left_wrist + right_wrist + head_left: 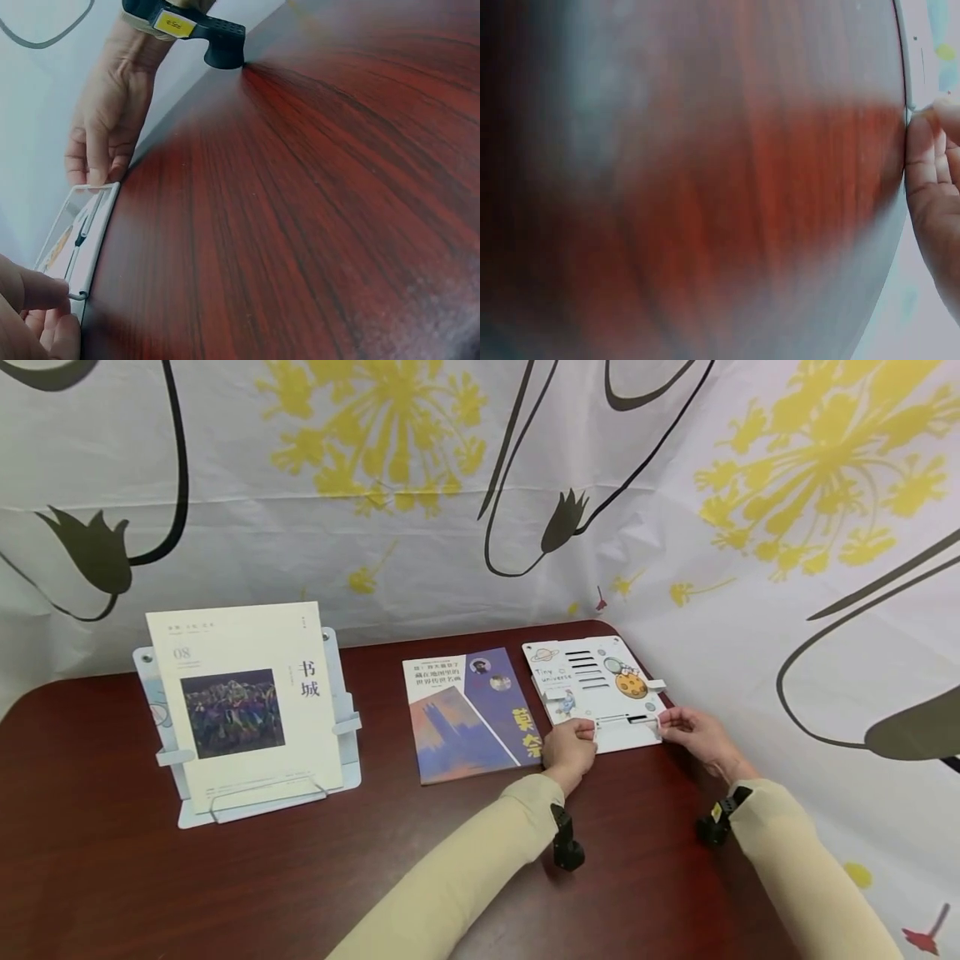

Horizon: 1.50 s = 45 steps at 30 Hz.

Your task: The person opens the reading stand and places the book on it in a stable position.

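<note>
A white book stand (585, 675) printed with planets and "Tiny universe" lies folded flat at the table's back right corner. At its near edge, my left hand (570, 750) pinches one end of the stand's thin wire support (54, 227). My right hand (699, 739) pinches the other end at the near right corner. In the left wrist view, the left thumb and fingers (34, 307) meet at the wire's hooked end, and the right hand (109, 112) reaches down to the far corner. The right wrist view catches the right fingers (934, 172) against the stand's edge.
A purple and white paperback (472, 714) lies just left of the left hand. Farther left, a cream book (251, 702) leans on a propped light-blue stand (348, 752), held by side clips and a wire. Patterned cloth (420, 543) borders the dark red table (300, 893) behind and right.
</note>
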### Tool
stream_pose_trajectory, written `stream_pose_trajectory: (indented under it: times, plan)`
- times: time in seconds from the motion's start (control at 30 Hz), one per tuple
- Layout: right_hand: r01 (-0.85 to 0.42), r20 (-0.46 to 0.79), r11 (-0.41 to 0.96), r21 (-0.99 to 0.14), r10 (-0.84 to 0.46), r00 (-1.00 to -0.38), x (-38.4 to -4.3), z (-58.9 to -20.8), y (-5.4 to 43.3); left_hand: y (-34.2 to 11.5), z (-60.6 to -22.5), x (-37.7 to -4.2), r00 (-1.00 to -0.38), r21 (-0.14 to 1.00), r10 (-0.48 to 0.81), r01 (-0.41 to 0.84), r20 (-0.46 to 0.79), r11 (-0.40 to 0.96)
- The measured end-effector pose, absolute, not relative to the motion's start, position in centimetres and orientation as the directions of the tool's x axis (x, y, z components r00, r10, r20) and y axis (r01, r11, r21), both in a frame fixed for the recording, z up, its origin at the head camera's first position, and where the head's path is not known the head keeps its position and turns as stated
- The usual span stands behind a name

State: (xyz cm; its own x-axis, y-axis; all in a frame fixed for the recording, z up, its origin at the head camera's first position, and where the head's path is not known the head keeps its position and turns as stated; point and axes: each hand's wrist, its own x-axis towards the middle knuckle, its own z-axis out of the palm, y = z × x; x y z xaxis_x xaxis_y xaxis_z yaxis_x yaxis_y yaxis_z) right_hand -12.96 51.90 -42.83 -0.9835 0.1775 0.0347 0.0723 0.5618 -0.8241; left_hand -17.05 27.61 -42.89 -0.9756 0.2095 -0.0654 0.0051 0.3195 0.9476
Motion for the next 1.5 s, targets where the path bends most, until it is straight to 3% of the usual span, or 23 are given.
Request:
stream_pose_trajectory:
  times: [0.4,0.9,1.1,1.23,1.5]
  plan:
    - [-0.026,0.093,0.649,-0.760,0.070,-0.993,-12.6,-41.8,51.3,27.8,-43.4,-17.0,-0.985,0.938,0.171,0.088,0.031,0.337]
    - [-0.130,0.176,0.692,-0.710,-0.004,-0.984,-12.3,-41.8,51.1,27.3,-43.6,-16.7,-0.972,0.922,0.211,0.175,0.106,0.345]
    - [-0.161,0.206,0.694,-0.702,-0.019,-0.978,-12.1,-41.8,50.8,27.0,-43.9,-16.9,-0.952,0.914,0.239,0.264,0.194,0.307]
    - [-0.120,0.160,0.671,-0.732,-0.002,-0.987,-12.1,-41.7,50.9,27.2,-44.7,-17.3,-0.932,0.898,0.244,0.332,0.267,0.289]
    - [0.093,-0.079,0.411,-0.907,0.051,-0.996,-12.1,-41.6,52.1,26.2,-42.9,-17.1,-0.939,0.953,0.335,0.170,0.079,0.251]
